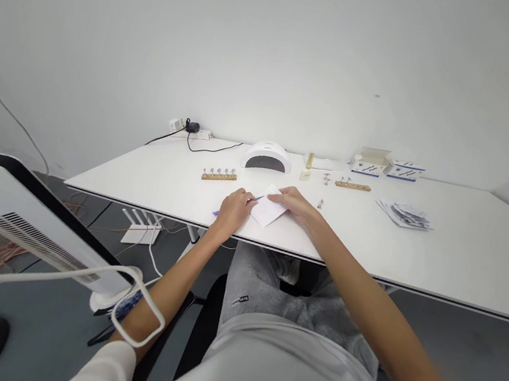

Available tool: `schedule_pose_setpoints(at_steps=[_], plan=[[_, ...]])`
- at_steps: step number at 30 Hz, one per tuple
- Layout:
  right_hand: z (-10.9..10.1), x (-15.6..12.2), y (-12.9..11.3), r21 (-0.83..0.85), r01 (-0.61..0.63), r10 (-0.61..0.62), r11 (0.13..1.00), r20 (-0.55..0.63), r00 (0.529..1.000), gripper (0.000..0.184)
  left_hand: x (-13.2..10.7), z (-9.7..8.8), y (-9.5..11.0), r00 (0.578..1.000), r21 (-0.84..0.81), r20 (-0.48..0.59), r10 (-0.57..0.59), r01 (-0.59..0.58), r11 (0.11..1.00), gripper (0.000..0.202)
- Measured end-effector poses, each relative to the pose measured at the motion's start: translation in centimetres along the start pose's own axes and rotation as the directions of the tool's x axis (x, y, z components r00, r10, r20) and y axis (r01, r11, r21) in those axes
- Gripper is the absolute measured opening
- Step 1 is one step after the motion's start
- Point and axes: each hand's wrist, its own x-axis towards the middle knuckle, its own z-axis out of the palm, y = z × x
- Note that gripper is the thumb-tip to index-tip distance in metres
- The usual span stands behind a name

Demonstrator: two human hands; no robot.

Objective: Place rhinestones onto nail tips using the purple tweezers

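Observation:
My left hand [233,208] rests near the front edge of the white table [468,252], its fingers curled round a thin purple stick [257,199] whose tip points at a small white paper sheet [270,210]. My right hand [292,201] lies on the far side of that sheet, fingers bent and pressing it onto the table. A small metal clip [320,203] lies just right of my right hand.
Further back stand a white nail lamp [267,156], a wooden strip with metal holders [219,175], a second strip [352,185], a small bottle [308,165], two boxes [388,167], a power strip [190,128] and packets [405,214]. A white appliance [25,217] stands at the left.

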Motion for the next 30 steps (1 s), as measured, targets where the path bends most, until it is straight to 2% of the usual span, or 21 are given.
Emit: schedule_pose_setpoints(at_steps=[8, 11, 14, 18, 21, 23, 26, 28, 30], plan=[[0.3, -0.3, -0.2, -0.036, 0.048, -0.048, 0.998, -0.007, 0.999, 0.012, 0.0, 0.1, 0.0, 1.000, 0.088, 0.014, 0.011, -0.012, 0.996, 0.030], [0.4, -0.3, -0.3, -0.160, 0.104, -0.107, 0.982, -0.009, 0.994, 0.013, 0.0, 0.2, 0.0, 0.999, 0.055, -0.043, 0.009, -0.007, 0.998, 0.027], [0.3, 0.2, -0.1, -0.319, 0.192, -0.200, 0.928, 0.009, 0.980, 0.016, -0.1, 0.2, -0.1, 0.994, 0.005, -0.103, 0.020, -0.019, 1.000, 0.026], [0.1, 1.0, 0.8, -0.482, 0.346, -0.380, 0.805, 0.029, 0.925, 0.012, -0.2, 0.2, -0.1, 0.987, -0.039, -0.157, 0.033, -0.040, 0.998, 0.026], [0.0, 1.4, 1.5, -0.574, 0.384, -0.473, 0.723, -0.007, 0.881, 0.035, -0.2, 0.2, -0.2, 0.983, -0.055, -0.177, 0.042, -0.053, 0.997, 0.026], [-0.2, 1.4, 1.4, -0.604, 0.390, -0.521, 0.695, -0.049, 0.852, 0.038, -0.2, 0.2, -0.2, 0.982, -0.059, -0.182, 0.042, -0.054, 0.997, 0.024], [-1.5, 0.9, 0.4, -0.583, 0.392, -0.555, 0.712, -0.123, 0.823, 0.031, -0.1, 0.3, -0.3, 0.979, -0.061, -0.201, 0.041, -0.054, 0.997, 0.020], [-3.6, 0.1, -0.3, -0.556, 0.366, -0.529, 0.746, -0.162, 0.833, 0.030, 0.0, 0.4, -0.3, 0.975, -0.063, -0.213, 0.054, -0.069, 0.996, 0.018], [-6.5, -0.9, -0.6, -0.545, 0.344, -0.510, 0.764, -0.186, 0.840, 0.034, 0.1, 0.5, -0.4, 0.973, -0.058, -0.218, 0.074, -0.089, 0.994, 0.016]])
